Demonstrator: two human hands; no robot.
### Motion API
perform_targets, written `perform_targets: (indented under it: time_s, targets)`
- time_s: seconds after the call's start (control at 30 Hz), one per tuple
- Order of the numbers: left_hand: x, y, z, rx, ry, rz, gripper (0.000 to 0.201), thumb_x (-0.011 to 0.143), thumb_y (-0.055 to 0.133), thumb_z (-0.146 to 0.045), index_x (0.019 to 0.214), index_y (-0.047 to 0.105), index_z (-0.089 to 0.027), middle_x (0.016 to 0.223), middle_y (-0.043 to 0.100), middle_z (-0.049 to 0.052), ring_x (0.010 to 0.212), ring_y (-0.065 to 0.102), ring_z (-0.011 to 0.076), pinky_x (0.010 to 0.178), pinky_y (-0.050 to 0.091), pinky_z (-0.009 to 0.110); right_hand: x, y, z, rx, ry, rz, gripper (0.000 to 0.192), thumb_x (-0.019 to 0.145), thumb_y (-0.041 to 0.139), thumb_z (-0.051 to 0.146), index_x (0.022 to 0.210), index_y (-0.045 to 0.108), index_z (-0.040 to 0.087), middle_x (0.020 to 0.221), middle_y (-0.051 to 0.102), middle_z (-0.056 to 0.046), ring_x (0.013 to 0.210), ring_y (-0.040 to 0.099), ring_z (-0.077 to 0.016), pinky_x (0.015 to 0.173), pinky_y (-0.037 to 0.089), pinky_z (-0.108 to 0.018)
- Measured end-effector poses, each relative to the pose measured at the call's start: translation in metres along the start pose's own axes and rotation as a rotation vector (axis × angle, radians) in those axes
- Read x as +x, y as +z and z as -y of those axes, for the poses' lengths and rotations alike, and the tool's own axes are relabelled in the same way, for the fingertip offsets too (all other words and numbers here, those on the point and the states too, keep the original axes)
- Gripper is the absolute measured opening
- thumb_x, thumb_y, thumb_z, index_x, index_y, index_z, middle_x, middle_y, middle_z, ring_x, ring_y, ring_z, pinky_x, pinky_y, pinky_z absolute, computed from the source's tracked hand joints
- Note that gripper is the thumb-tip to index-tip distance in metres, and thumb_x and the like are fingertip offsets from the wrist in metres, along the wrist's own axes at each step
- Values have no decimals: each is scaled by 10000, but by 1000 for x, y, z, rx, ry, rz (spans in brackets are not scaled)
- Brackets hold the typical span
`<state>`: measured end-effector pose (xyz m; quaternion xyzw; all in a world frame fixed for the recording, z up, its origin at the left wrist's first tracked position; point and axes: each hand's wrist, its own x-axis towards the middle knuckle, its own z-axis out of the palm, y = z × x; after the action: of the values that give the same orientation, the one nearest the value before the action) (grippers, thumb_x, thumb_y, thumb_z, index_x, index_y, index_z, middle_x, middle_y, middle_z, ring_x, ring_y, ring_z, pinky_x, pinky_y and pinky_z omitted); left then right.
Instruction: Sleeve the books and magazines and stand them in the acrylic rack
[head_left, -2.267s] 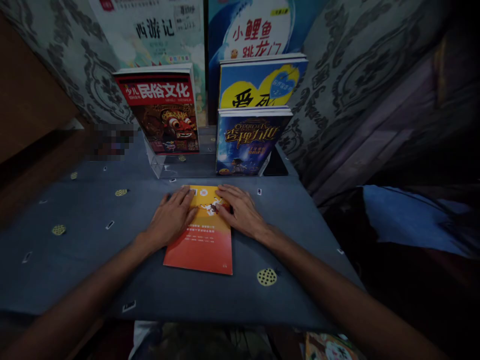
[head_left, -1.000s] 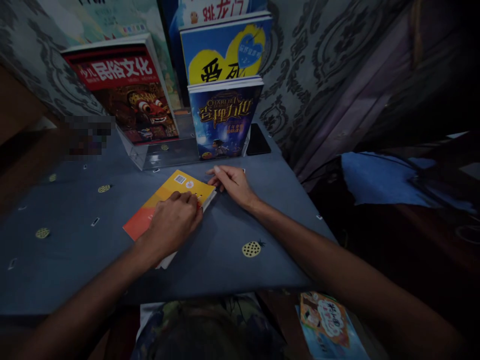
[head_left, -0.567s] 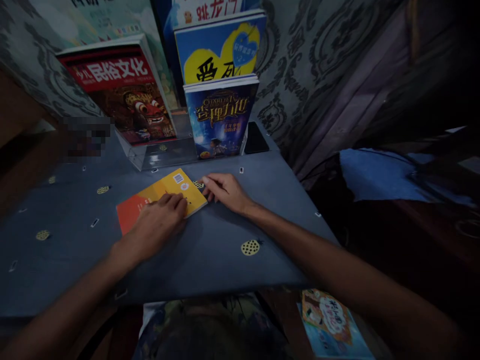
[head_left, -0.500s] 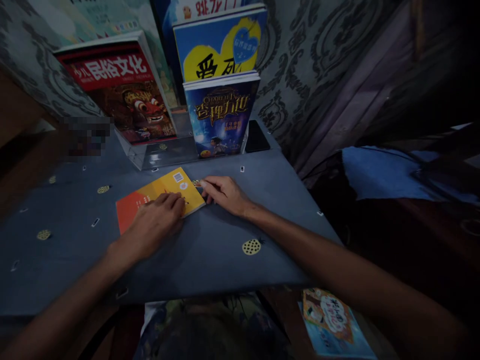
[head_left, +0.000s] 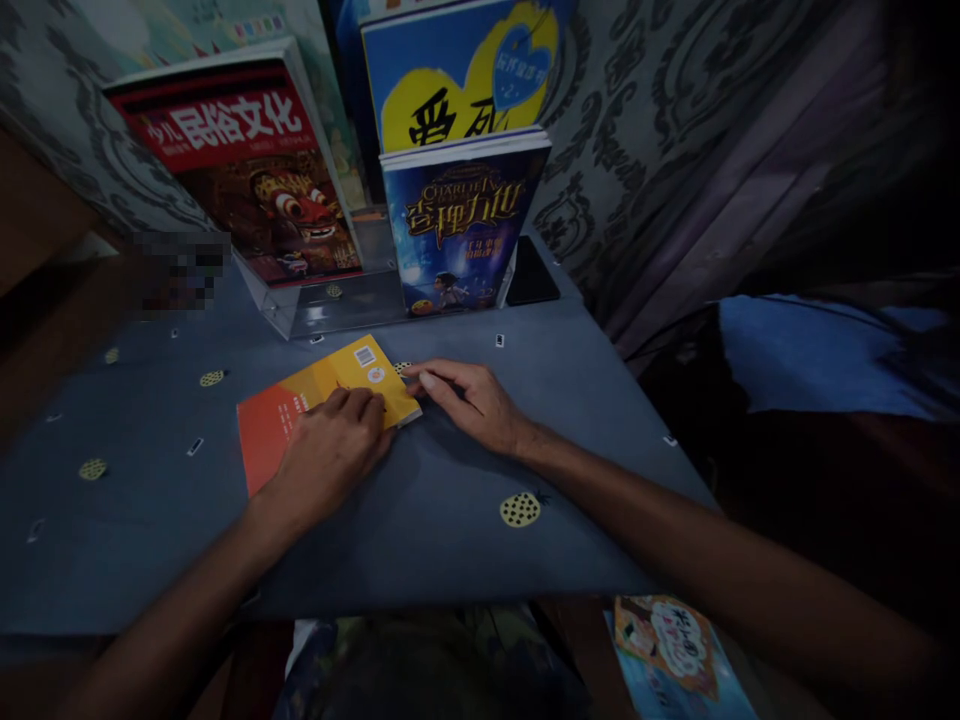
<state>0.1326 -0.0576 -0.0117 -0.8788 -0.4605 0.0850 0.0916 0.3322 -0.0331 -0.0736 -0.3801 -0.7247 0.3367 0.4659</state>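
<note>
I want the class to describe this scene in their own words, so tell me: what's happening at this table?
A person has both hands on a thin orange and yellow book lying flat on a blue tablecloth. The left hand rests palm down on its cover, while the right hand touches its near right corner with its fingertips. Behind it, a red book and a dark blue book stand upright in a clear stand.

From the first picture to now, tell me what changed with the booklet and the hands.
The orange and yellow booklet was flipped over and turned: it lay upright in front of the person, now it lies slanted to the left, barcode side up. The left hand stays flat on it; the right hand has slid off to its right corner. The books in the clear stand and the blue tablecloth are unchanged.
</note>
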Motion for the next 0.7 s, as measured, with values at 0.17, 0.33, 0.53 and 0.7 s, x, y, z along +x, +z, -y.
perform_targets:
  time_s: [0.17,0.33,0.53,0.7]
  targets:
    - [0,-1,3,0,27,-15,233,1023,474,-256,1079,673,-149,1121,732,111,1015,691,277,729,566,351,1,-1,2,-6,-8,-6,338,1031,485,368,1194,731,204,995,783,-45,959,735,-177,913,559,-326]
    - [1,0,5,-24,40,-29,268,1040,431,-262,1062,676,-157,1103,737,113,970,705,274,695,552,349,1,-1,3,41,-16,-21,354,1034,476,391,1183,737,204,984,777,-49,893,728,-172,827,575,-309]
    - [3,-4,5,-43,12,10,272,1043,432,-261,1060,681,-152,1077,737,120,974,710,274,718,548,339,0,-1,5,63,-37,-18,364,1034,469,392,1179,741,200,983,775,-49,830,711,-158,771,573,-293]
    - [1,-2,1,-28,6,9,265,1035,452,-269,1080,682,-144,1091,727,129,989,704,279,719,566,339,-2,-2,8,-6,-63,-13,344,1026,474,353,1146,749,186,945,774,-56,795,711,-155,750,572,-287]
